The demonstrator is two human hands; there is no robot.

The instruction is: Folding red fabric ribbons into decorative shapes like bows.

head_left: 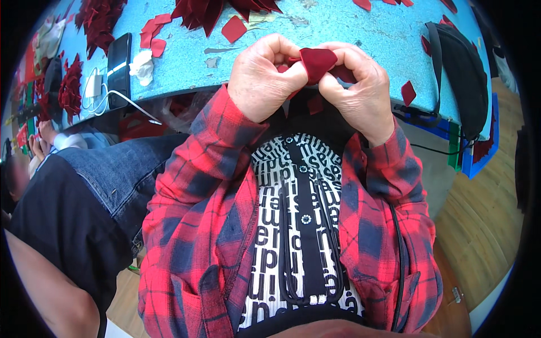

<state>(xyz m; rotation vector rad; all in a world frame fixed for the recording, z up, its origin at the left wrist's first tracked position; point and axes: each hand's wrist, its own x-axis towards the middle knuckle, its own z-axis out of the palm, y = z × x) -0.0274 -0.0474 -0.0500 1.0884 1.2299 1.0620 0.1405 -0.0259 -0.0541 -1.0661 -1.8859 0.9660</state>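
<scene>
At the near edge of the blue table, a dark red velvety fabric petal (318,64) is pinched between my two hands, partly folded. My left hand (264,76) grips its left side between thumb and fingers. On the opposite side, my right hand (362,84) holds the petal with its thumb and curled fingers. Beneath the hands another dark red piece (315,104) shows against my dark clothing. Just beyond my hands lies a loose red diamond-shaped petal (234,29). My fingers hide part of the held petal.
The blue table (186,62) carries a large cluster of dark red petals (197,12), a phone (119,67), a white cable (127,100) and a crumpled tissue (142,67). A black bag (463,73) lies at the right edge. Another person (107,186) sits close on my left.
</scene>
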